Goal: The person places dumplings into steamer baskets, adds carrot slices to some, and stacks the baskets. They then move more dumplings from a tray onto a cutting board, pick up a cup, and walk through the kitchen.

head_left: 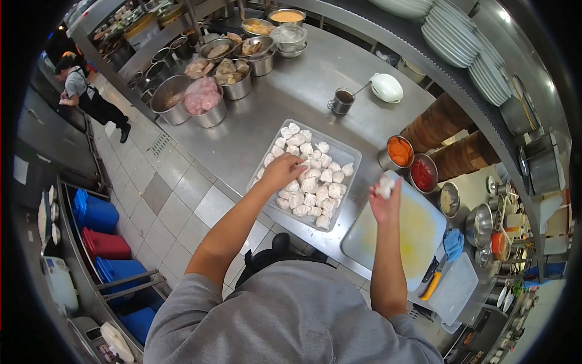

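A clear plastic tray (356, 162) full of white pleated dumplings (309, 199) lies on the steel counter before me. My left hand (284, 173) reaches over the tray's left part, its fingers bent down and closed about a dumpling among the others; the fingers partly hide it. To the right, my right hand (386, 206) is held palm up above a pale cutting board (397, 239). White dumplings (384, 187), one or more, rest in its curled fingers. Yellow stains mark the board.
Bowls of orange filling (400, 151) and red filling (424, 173) stand beyond the board. A knife with a yellow handle (431, 286) and a blue cloth (453, 244) lie at its right. Bamboo steamers (439, 121) are stacked under a shelf. Raw meat (203, 96) fills pots at back left. A person (85, 94) stands far left.
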{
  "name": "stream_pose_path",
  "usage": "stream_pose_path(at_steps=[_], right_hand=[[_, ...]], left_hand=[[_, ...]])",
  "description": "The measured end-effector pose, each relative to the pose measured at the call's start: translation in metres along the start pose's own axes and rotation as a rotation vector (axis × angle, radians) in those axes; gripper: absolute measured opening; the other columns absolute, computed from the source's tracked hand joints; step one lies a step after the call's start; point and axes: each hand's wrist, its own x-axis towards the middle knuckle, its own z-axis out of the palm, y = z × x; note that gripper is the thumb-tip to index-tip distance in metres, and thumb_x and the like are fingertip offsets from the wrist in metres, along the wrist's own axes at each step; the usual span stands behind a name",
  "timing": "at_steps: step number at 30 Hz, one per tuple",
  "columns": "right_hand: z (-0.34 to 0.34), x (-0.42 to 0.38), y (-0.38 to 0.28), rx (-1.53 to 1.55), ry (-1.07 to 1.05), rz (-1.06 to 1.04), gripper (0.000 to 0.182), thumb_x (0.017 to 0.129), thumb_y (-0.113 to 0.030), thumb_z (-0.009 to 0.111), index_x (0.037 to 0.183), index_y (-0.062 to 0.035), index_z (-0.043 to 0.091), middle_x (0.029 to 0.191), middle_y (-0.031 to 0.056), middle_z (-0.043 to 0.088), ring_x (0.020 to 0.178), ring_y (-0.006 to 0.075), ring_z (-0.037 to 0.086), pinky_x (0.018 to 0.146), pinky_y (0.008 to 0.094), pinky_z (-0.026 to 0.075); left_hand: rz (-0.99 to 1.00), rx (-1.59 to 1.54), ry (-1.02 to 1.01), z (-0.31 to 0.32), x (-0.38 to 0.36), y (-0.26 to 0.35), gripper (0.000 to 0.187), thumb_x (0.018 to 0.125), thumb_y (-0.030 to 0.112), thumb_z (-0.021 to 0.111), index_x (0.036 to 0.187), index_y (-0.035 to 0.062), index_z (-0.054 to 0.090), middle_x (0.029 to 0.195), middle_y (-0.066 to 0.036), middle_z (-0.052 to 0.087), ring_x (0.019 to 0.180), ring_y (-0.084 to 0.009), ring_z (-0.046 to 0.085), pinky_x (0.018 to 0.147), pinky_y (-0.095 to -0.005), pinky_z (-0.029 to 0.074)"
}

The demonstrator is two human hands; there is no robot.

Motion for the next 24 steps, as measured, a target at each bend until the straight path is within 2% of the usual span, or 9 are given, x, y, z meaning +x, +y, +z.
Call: stream_pose_path(at_steps=[2, 4, 5, 9, 12, 13, 16, 17, 24], right_hand=[[-0.037, -0.032, -0.022, 0.007, 0.057, -0.021, 0.054, 0.097, -0.063, 0.053, 0.118, -0.0131, 0.060, 0.091, 0.0069, 0.065, 0.084, 0.0215, 0.065, 0.063, 0.0292, 0.052], [-0.049, -0.064, -0.060, -0.081, 0.141, -0.148, 0.050, 0.099, -0.057, 0.055, 0.124, -0.0135, 0.058, 0.096, 0.0078, 0.066, 0.080, 0.0211, 0.065, 0.059, 0.0274, 0.054], [-0.046, -0.082, -0.079, -0.150, 0.179, -0.256, 0.047, 0.100, -0.052, 0.056, 0.127, -0.0136, 0.056, 0.101, 0.0087, 0.066, 0.078, 0.0205, 0.066, 0.058, 0.0266, 0.055], [0.014, -0.146, -0.137, -0.723, 0.496, -1.118, 0.039, 0.104, -0.022, 0.056, 0.140, -0.0097, 0.047, 0.123, 0.0097, 0.062, 0.086, 0.0162, 0.065, 0.065, 0.0264, 0.053], [-0.006, -0.158, -0.133, -1.117, 0.565, -1.376, 0.044, 0.101, -0.016, 0.059, 0.143, -0.0073, 0.047, 0.130, 0.0120, 0.061, 0.096, 0.0168, 0.063, 0.073, 0.0248, 0.054], [-0.028, -0.146, -0.115, -1.094, 0.539, -1.275, 0.050, 0.097, -0.014, 0.065, 0.143, -0.0045, 0.047, 0.137, 0.0136, 0.057, 0.108, 0.0238, 0.062, 0.088, 0.0325, 0.053], [-0.134, -0.103, -0.044, -1.966, 0.379, -0.823, 0.052, 0.090, -0.014, 0.070, 0.138, -0.0057, 0.053, 0.140, 0.0173, 0.053, 0.127, 0.0379, 0.053, 0.108, 0.0477, 0.039], [-0.107, -0.112, -0.016, -2.025, 0.482, -0.719, 0.047, 0.088, -0.015, 0.071, 0.134, -0.0104, 0.059, 0.139, 0.0181, 0.054, 0.128, 0.0384, 0.050, 0.106, 0.0477, 0.041], [-0.119, -0.092, -0.024, -1.936, 0.411, -0.829, 0.042, 0.087, -0.013, 0.072, 0.128, -0.0122, 0.061, 0.130, 0.0198, 0.056, 0.119, 0.0389, 0.053, 0.102, 0.0483, 0.043]], left_hand=[[0.024, -0.014, 0.072, 0.007, 0.000, -0.015, 0.032, 0.090, 0.032, 0.071, 0.111, 0.0076, 0.071, 0.104, -0.013, 0.064, 0.095, -0.0303, 0.062, 0.085, -0.0392, 0.051], [0.091, 0.024, 0.359, 0.005, 0.010, -0.025, 0.031, 0.090, 0.030, 0.071, 0.113, 0.0084, 0.070, 0.106, -0.013, 0.063, 0.102, -0.0315, 0.060, 0.089, -0.0407, 0.050], [0.100, 0.119, 0.398, 0.002, 0.019, -0.027, 0.034, 0.089, 0.028, 0.072, 0.116, 0.0083, 0.068, 0.120, -0.014, 0.062, 0.118, -0.0356, 0.055, 0.098, -0.0451, 0.046], [0.142, 0.215, 0.368, 0.011, 0.043, -0.012, 0.046, 0.091, 0.036, 0.069, 0.128, 0.0098, 0.065, 0.149, -0.016, 0.048, 0.140, -0.0433, 0.038, 0.112, -0.0569, 0.033], [0.105, 0.390, 0.279, 0.037, 0.040, -0.008, 0.050, 0.092, 0.042, 0.067, 0.131, 0.0112, 0.064, 0.149, -0.017, 0.048, 0.141, -0.0438, 0.036, 0.114, -0.0616, 0.026], [0.123, 0.330, 0.307, 0.045, 0.040, -0.009, 0.049, 0.092, 0.044, 0.067, 0.128, 0.0106, 0.066, 0.146, -0.016, 0.051, 0.140, -0.0408, 0.038, 0.115, -0.0644, 0.021], [0.156, 0.232, 0.150, 0.039, 0.025, 0.013, 0.047, 0.091, 0.044, 0.068, 0.124, 0.0103, 0.068, 0.141, -0.015, 0.054, 0.136, -0.0376, 0.043, 0.115, -0.0612, 0.024], [0.223, 0.186, 0.179, 0.041, 0.023, 0.009, 0.045, 0.091, 0.044, 0.068, 0.121, 0.0103, 0.069, 0.136, -0.014, 0.056, 0.133, -0.0350, 0.046, 0.114, -0.0587, 0.027], [0.229, 0.346, 0.205, 0.046, -0.038, 0.028, 0.046, 0.088, 0.034, 0.074, 0.127, 0.0111, 0.066, 0.151, -0.018, 0.044, 0.137, -0.0432, 0.041, 0.113, -0.0527, 0.034]])
